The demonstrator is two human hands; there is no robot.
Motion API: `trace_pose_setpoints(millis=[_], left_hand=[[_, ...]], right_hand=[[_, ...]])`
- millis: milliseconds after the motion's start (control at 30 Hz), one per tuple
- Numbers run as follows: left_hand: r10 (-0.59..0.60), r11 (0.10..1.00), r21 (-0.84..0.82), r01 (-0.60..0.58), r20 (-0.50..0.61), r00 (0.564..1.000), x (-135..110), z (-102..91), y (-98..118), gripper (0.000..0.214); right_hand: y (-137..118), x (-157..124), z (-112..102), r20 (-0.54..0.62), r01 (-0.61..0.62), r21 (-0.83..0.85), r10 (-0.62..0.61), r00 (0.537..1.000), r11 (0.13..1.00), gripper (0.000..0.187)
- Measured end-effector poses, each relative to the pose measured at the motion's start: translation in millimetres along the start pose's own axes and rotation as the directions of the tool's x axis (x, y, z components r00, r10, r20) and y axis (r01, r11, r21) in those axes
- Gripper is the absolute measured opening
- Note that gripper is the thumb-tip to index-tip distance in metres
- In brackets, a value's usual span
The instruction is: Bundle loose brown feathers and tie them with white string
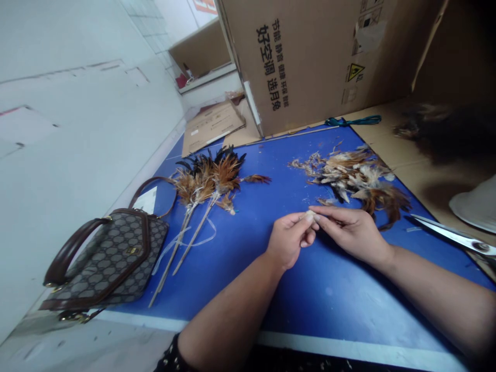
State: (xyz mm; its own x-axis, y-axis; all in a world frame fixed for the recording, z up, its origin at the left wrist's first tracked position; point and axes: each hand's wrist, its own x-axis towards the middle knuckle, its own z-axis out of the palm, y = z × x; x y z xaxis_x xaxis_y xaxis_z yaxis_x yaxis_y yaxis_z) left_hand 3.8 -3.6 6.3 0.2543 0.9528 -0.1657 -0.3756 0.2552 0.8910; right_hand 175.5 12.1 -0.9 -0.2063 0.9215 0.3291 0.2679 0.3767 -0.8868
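My left hand and my right hand meet fingertip to fingertip over the blue table surface. Both are pinched on a small pale feather piece held between them. Just beyond my right hand lies a loose pile of brown and white feathers. To the left, two feather dusters on thin sticks lie side by side, feather heads away from me.
A patterned brown handbag sits at the table's left edge. Scissors lie at the right. A large cardboard box stands at the back, with a teal cord and flat cardboard near it. A white wall runs along the left.
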Motion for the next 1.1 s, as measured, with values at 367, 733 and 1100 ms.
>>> trace_pose_setpoints(millis=[367, 733, 1100], left_hand=[[-0.063, 0.996, 0.061, 0.060, 0.052, 0.997, 0, -5.6, 3, 0.040], [-0.348, 0.935, 0.180, 0.305, 0.294, 0.890, -1, -26.3, 15, 0.038], [-0.215, 0.922, 0.350, 0.168, 0.100, 0.971, -3, -13.1, 10, 0.039]], right_hand=[[0, 6, -15, 0.163, 0.087, -0.035, -0.080, 0.983, 0.996, 0.034], [-1, 15, -32, 0.420, 0.022, 0.099, -0.061, 0.906, 0.995, 0.026], [-4, 14, -23, 0.335, -0.055, 0.000, 0.052, 0.941, 0.999, 0.038]])
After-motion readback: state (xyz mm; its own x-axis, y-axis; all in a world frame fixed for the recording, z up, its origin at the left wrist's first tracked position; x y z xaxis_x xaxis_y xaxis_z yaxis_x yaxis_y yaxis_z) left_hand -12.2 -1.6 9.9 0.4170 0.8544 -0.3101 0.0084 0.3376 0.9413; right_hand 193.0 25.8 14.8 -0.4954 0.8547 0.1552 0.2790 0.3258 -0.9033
